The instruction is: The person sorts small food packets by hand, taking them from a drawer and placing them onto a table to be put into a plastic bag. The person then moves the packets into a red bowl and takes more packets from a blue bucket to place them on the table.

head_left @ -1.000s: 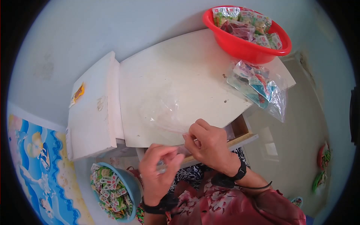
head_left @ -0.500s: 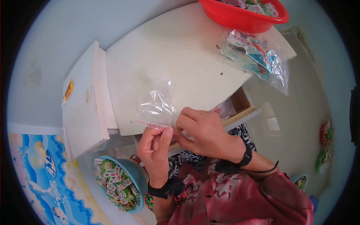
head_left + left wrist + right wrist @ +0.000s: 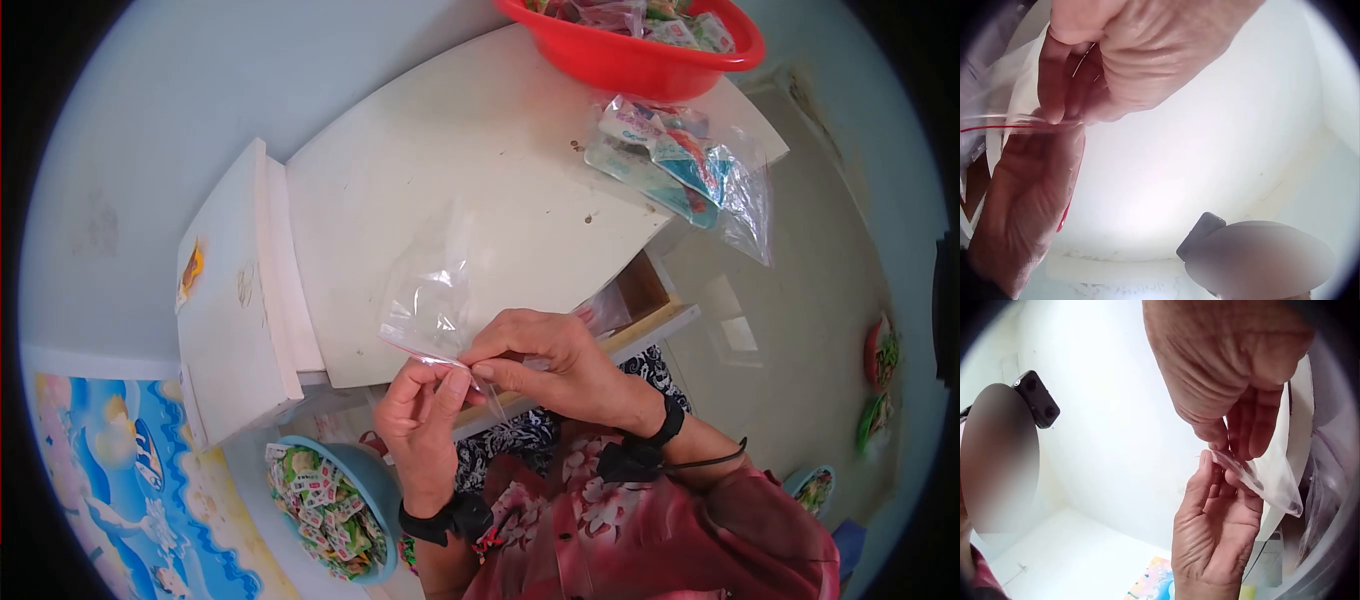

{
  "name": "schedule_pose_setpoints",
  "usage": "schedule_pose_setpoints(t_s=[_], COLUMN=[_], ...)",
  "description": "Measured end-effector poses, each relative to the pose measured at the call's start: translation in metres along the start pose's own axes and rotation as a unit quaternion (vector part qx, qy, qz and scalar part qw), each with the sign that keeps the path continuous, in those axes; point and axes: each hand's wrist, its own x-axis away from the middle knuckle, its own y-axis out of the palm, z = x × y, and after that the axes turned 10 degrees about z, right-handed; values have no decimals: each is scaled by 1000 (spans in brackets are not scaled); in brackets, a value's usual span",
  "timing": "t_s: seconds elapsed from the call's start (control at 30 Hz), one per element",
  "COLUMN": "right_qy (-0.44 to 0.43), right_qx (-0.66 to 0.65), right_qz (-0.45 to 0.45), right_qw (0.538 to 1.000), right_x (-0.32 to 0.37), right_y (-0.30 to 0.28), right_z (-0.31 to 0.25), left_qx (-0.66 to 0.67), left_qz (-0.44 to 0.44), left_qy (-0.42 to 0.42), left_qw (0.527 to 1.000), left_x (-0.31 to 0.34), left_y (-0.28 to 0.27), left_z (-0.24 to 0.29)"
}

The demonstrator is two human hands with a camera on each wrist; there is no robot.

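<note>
A clear zip bag (image 3: 428, 300) with a red line along its mouth hangs over the white table, its closed end away from the person. At the mouth, my left hand (image 3: 425, 425) pinches the plastic between thumb and fingers. Close beside it, my right hand (image 3: 560, 370) pinches the same edge, the fingertips of both hands nearly meeting. The left wrist view shows the red seal strip (image 3: 997, 128) running into the fingers. From the right wrist, a whitish corner of the bag (image 3: 1279, 494) sticks out past the left fingers.
A red basin (image 3: 640, 70) of packaged food stands at the table's (image 3: 400, 180) far end, beside a plastic bag (image 3: 690, 170) with blue packets. Below the table is an open drawer (image 3: 640, 300) holding clear bags. A blue basin (image 3: 375, 500) full of small packets sits lower left.
The left hand, apart and blurred a second ago, came to the bag's mouth and pinches it. The right hand's fingertips have drawn in beside the left ones. The head view has shifted.
</note>
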Motion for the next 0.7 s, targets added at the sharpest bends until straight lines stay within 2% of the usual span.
schedule_pose_setpoints(t_s=[0.13, 0.63, 0.7], right_qy=[8, -9, -43], right_qx=[10, 21, 45], right_qz=[-7, -25, -37], right_qw=[1000, 999, 997], right_x=[-1, 0, -2], right_y=[-5, -11, -11], right_z=[-1, 4, 3], left_qx=[-18, -59, -66], left_qz=[-7, -11, 0], left_qy=[-22, 10, 26], left_qw=[1000, 998, 997], left_x=[0, 2, 4], left_y=[4, 10, 11], left_z=[4, 7, 9])
